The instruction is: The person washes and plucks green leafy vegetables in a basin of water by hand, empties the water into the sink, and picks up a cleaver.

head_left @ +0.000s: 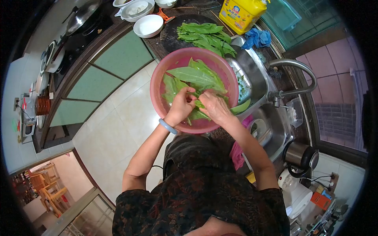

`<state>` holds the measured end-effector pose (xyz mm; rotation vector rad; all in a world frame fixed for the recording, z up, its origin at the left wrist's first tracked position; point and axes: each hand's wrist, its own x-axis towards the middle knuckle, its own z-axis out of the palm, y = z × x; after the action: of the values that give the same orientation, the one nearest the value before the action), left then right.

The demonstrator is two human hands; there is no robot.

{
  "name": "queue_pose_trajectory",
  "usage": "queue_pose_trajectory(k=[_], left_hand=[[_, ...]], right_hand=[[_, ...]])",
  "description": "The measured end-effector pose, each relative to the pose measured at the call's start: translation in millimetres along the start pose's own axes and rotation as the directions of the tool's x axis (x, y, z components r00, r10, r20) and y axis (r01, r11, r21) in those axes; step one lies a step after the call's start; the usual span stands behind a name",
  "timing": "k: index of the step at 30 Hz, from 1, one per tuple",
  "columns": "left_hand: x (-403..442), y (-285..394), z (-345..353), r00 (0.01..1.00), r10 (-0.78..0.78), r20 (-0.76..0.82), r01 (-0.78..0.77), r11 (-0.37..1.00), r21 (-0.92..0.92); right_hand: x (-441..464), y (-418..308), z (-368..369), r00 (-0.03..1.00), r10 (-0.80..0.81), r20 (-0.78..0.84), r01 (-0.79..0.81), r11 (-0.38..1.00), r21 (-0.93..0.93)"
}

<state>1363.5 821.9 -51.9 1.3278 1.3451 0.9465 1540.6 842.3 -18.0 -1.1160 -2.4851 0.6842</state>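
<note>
Left hand (182, 104): fingers pinched on leaves (192, 75) | right hand (214, 106): pinching leaves beside it | leaves: inside pink basin (155, 93), hands toward its six o'clock | leaf pile (204, 34): on board (170, 36), basin's twelve | tap (291, 61): three o'clock

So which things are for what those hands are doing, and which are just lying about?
Seem part of the job:
left hand
right hand
long green leaves, pinched in both hands
round pink plastic basin
probably the dark round board bearing more leaves

Seem just lying about:
yellow plastic jug
crumpled blue cloth
round white bowl
black-and-silver kettle
</note>
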Motion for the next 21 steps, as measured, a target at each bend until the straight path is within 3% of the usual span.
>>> queue_pose_trajectory(k=[1, 2, 4, 5, 7, 8, 10, 12, 14, 15, 16, 17, 18, 19, 20, 21], left_hand=[[1, -6, 1, 0.999, -0.052, -0.007, 0.051, 0.990, -0.129], [1, -11, 2, 0.999, -0.053, -0.005, 0.052, 0.990, -0.129], [0, -1, 1, 0.950, -0.300, 0.082, 0.300, 0.818, -0.491], [1, 3, 0, 0.950, -0.302, 0.083, 0.303, 0.817, -0.490], [5, 12, 0, 0.877, -0.439, 0.197, 0.462, 0.657, -0.596], [7, 15, 0, 0.877, -0.439, 0.197, 0.462, 0.656, -0.596], [13, 21, 2, 0.866, -0.421, 0.269, 0.475, 0.530, -0.702], [19, 25, 6, 0.866, -0.422, 0.267, 0.476, 0.537, -0.697], [19, 30, 10, 0.835, -0.458, 0.305, 0.533, 0.536, -0.655], [19, 20, 15, 0.836, -0.458, 0.302, 0.529, 0.531, -0.662], [18, 14, 12, 0.836, -0.458, 0.301, 0.529, 0.531, -0.662], [19, 9, 5, 0.888, -0.377, 0.261, 0.450, 0.601, -0.661], [19, 4, 0, 0.929, -0.293, 0.226, 0.367, 0.660, -0.655], [26, -1, -5, 0.956, -0.271, 0.115, 0.280, 0.715, -0.641], [28, 15, -13, 0.967, -0.255, 0.016, 0.228, 0.834, -0.502], [38, 8, -20, 0.984, -0.176, -0.038, 0.145, 0.899, -0.412]], right_hand=[[-1, 0, 4, 0.999, -0.013, -0.037, 0.013, 1.000, -0.008], [-2, -1, 6, 0.997, -0.028, -0.074, 0.027, 1.000, -0.016], [-2, -4, 9, 0.995, -0.008, -0.100, 0.007, 1.000, -0.008], [-3, -5, 12, 0.986, 0.028, -0.164, -0.023, 0.999, 0.035], [-3, -5, 16, 0.972, 0.069, -0.226, -0.053, 0.995, 0.079], [-2, -4, 17, 0.949, 0.107, -0.295, -0.062, 0.986, 0.157], [0, -1, 24, 0.921, 0.152, -0.358, -0.068, 0.969, 0.238], [2, 0, 28, 0.855, 0.226, -0.467, -0.132, 0.965, 0.226], [7, 11, 17, 0.742, 0.467, -0.482, -0.387, 0.884, 0.261], [8, 32, 10, 0.684, 0.504, -0.528, -0.446, 0.861, 0.244], [11, 45, 4, 0.564, 0.641, -0.521, -0.322, 0.751, 0.576], [6, 57, -14, 0.543, 0.718, -0.434, -0.263, 0.637, 0.725], [-3, 59, -41, 0.559, 0.773, -0.300, -0.275, 0.514, 0.812], [-9, 62, -57, 0.589, 0.717, -0.373, -0.162, 0.557, 0.814], [-12, 65, -66, 0.588, 0.720, -0.369, -0.167, 0.555, 0.815], [-14, 66, -72, 0.620, 0.676, -0.398, -0.049, 0.540, 0.840]])
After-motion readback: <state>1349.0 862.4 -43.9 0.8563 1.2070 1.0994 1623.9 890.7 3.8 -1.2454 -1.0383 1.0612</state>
